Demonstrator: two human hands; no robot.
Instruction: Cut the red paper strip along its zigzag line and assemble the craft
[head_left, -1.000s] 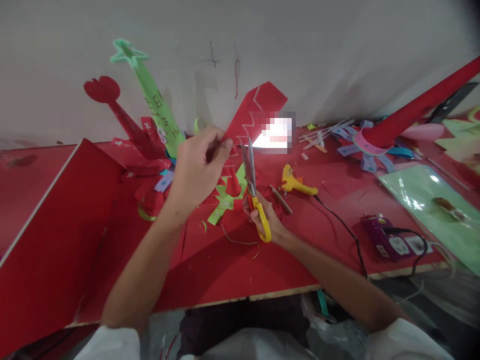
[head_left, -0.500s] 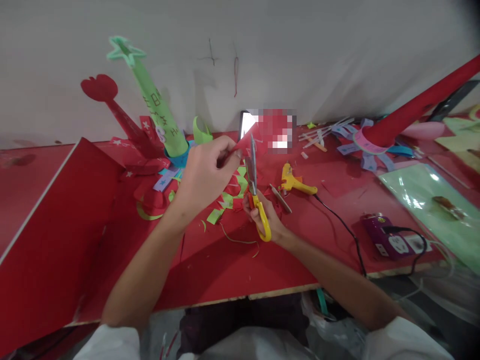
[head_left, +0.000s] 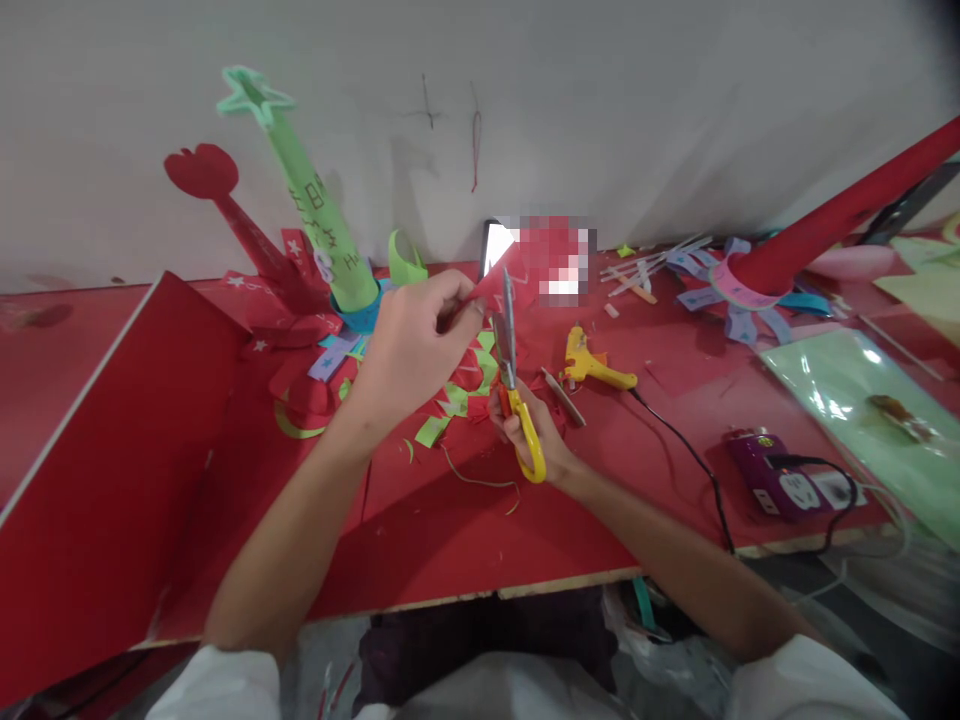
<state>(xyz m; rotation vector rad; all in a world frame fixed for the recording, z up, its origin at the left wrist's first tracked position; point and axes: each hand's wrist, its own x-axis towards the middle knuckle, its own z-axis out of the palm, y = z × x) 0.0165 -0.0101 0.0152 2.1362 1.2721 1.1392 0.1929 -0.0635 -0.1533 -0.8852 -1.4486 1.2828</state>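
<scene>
Between the thumb and fingers of my left hand (head_left: 416,335) is a piece of red paper (head_left: 501,282) with a pale zigzag line on it. My right hand (head_left: 534,425) grips yellow-handled scissors (head_left: 529,435), blades pointing up and slightly apart. The blades are at the lower edge of the paper; whether they bite into it I cannot tell. Beneath both hands lie green and red paper scraps (head_left: 454,402). A yellow glue gun (head_left: 592,365) rests just right of the scissors.
Left stand a green paper cone (head_left: 322,220) with a star and a red paper flower (head_left: 202,172). A red board (head_left: 97,480) leans at the left. Toward the right are a purple power socket (head_left: 780,480), a black cord (head_left: 686,460), a red cone (head_left: 832,215) and a green plastic folder (head_left: 847,400).
Hands, paper and scissors hold nearly the same pose. The whole view has shifted very slightly.
</scene>
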